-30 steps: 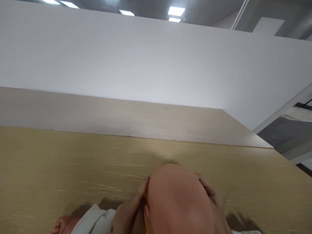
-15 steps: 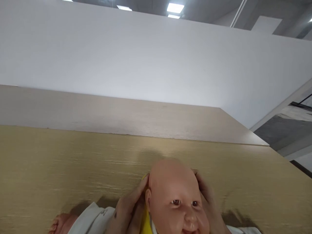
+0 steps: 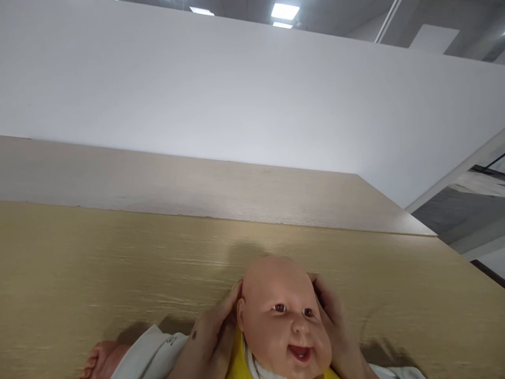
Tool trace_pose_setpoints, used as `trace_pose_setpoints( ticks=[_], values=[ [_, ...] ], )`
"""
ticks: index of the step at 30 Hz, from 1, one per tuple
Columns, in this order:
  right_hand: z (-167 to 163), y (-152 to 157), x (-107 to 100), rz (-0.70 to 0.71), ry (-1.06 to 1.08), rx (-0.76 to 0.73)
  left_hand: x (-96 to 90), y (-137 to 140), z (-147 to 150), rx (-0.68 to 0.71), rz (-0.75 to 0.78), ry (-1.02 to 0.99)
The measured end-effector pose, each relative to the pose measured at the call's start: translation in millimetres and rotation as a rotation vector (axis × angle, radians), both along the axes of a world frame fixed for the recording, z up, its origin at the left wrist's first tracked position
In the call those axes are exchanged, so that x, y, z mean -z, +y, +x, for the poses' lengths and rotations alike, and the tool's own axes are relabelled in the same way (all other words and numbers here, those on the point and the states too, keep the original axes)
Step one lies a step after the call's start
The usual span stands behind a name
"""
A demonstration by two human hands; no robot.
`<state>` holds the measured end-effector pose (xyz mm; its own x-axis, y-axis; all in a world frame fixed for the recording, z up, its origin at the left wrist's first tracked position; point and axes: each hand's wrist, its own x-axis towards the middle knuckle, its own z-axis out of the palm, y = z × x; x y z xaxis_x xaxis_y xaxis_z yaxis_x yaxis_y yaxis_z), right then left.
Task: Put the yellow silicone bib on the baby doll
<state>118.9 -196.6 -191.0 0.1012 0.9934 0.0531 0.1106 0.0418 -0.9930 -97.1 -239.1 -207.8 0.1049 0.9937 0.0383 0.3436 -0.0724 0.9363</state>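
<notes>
A bald baby doll (image 3: 282, 316) fills the lower middle of the head view, its head toward the far side of the table. A yellow garment (image 3: 238, 358) shows at its neck, with white cloth under it. My left hand (image 3: 215, 331) presses along the left side of the doll's head, by the ear. On the other side, my right hand (image 3: 335, 321) cups the head; its fingertips are hidden behind it. The doll's white sleeve (image 3: 152, 352) and small hand (image 3: 103, 359) stick out at the left. More white cloth (image 3: 394, 371) lies at the lower right.
The doll lies over a yellowish wooden table (image 3: 118, 268). A paler board (image 3: 189, 184) runs along its far side, with a white partition (image 3: 221, 89) behind. The table's right edge slants toward a grey floor area (image 3: 450, 216).
The doll's head has tipped back a little, so its open mouth and more of the collar now show. Both hands stay on either side of the head.
</notes>
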Motion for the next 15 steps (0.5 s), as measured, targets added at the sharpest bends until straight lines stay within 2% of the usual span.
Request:
trace_pose_setpoints(
  ticks=[9, 15],
  values=[
    [-0.2, -0.8, -1.7, -0.032, 0.022, -0.011, -4.7, -2.7, 0.6, -0.071, 0.015, -0.012],
    [2.0, -0.5, 1.8, -0.016, -0.022, 0.008, -4.5, -1.8, 1.1, -0.052, -0.011, -0.006]
  ],
)
